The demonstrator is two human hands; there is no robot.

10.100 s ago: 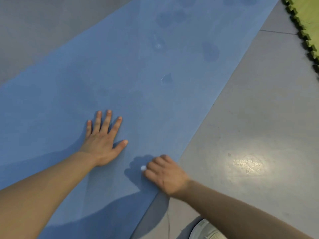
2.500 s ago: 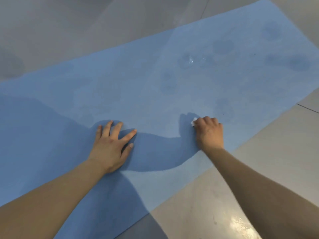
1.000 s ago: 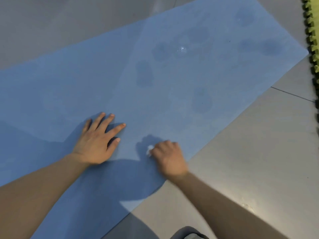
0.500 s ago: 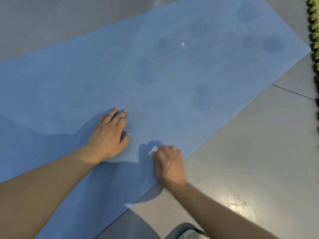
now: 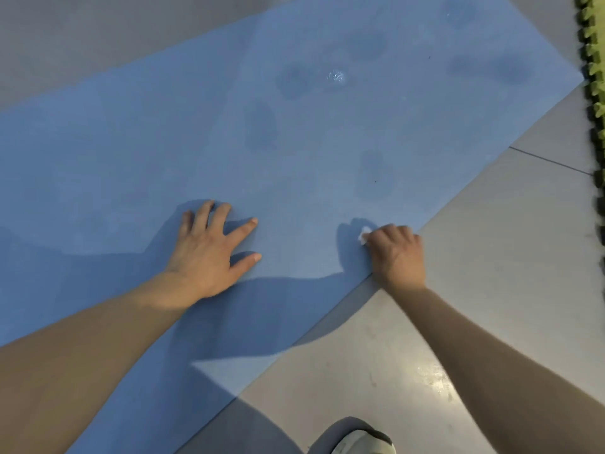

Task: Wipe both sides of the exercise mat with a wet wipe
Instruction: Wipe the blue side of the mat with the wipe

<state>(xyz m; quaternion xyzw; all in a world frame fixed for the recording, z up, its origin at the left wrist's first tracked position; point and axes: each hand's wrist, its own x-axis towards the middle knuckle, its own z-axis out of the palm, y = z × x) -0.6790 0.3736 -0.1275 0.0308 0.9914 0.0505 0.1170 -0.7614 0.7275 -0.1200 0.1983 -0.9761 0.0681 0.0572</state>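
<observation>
A blue exercise mat lies flat on the grey floor, running diagonally from lower left to upper right, with several darker damp patches on its far half. My left hand rests palm down on the mat with fingers spread. My right hand is closed on a small white wet wipe, pressed onto the mat right at its near edge. Only a corner of the wipe shows past my fingers.
Grey floor tiles lie to the right of the mat. A green foam puzzle mat runs along the right edge of the view. A pale shoe shows at the bottom.
My right hand with the wipe has slid to the right along the mat's near edge. My left hand has spread its fingers again and sits farther from the right hand.
</observation>
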